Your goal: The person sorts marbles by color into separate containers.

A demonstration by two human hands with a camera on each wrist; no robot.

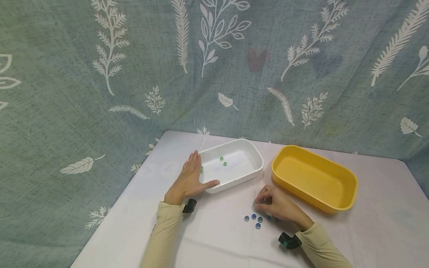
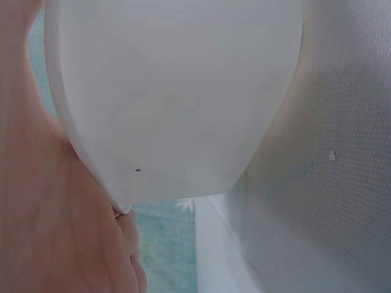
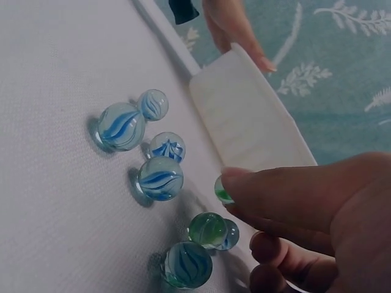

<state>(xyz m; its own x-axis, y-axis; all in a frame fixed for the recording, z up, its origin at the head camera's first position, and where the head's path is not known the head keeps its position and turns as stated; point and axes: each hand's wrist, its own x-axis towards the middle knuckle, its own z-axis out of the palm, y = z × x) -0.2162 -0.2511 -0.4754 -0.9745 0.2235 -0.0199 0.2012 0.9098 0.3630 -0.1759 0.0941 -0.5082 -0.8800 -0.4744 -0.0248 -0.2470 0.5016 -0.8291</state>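
My right hand [image 1: 279, 204] pinches a green marble [image 3: 222, 190] between thumb and finger, just above the table. Below it lies another green-swirled marble [image 3: 206, 230], beside several blue-swirled marbles [image 3: 160, 178]. In the head view this cluster of blue marbles [image 1: 258, 226] sits left of the right hand, which partly covers it. My left hand [image 1: 188, 182] rests on the left end of a white tray [image 1: 241, 178], fingers straight and thumb along the near rim. Several green marbles [image 1: 225, 163] lie inside that tray.
A yellow tray [image 1: 310, 191] stands to the right of the white one, beyond the right hand. Table covering is a pale cloth [image 1: 214, 227]. A patterned blue-green curtain [image 1: 201, 108] hangs behind the table and along its left side.
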